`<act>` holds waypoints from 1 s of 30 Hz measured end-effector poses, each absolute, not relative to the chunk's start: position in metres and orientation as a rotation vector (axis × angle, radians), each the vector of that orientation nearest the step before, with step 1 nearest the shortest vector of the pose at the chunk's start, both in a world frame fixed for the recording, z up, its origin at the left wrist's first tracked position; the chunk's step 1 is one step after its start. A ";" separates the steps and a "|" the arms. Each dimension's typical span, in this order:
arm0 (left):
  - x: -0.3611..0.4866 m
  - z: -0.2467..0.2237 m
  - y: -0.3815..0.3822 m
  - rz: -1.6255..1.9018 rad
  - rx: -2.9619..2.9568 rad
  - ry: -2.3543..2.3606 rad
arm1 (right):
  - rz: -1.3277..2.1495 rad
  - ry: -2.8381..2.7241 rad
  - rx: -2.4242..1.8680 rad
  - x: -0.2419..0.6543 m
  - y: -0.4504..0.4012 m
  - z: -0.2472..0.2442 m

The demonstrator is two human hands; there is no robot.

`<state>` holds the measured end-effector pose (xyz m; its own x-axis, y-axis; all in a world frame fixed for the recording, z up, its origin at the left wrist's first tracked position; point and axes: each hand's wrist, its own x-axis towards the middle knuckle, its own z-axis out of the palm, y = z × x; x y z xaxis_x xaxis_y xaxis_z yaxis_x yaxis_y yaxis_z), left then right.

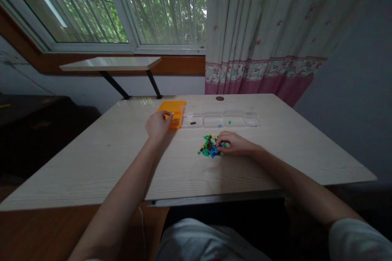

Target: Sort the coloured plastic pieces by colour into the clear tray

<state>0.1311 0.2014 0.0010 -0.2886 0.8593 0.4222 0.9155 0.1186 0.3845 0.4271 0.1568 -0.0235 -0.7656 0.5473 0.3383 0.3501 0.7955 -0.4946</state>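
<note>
A pile of small green, blue, brown and yellow pieces (210, 147) lies on the pale wooden table. My right hand (232, 143) is at the pile's right side, fingers closed and pointing down; what they hold, if anything, is hidden. Over the orange tray (171, 107) my left hand (159, 124) pinches a small pale piece (172, 113). Right of that tray stands a clear compartment tray (213, 121). It holds a dark brown piece (192, 123), a blue piece (219, 126) and a green piece (229, 122) in its compartments.
A raised white shelf (113, 63) on black legs stands at the table's back left. A round brown disc (219, 98) lies near the back edge. Behind the table are a window and a curtain (245, 69). The table's front edge is close to my body.
</note>
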 end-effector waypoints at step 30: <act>0.220 -0.015 0.153 -0.916 -2.933 -1.262 | 0.480 -2.137 -0.881 0.424 0.158 -0.023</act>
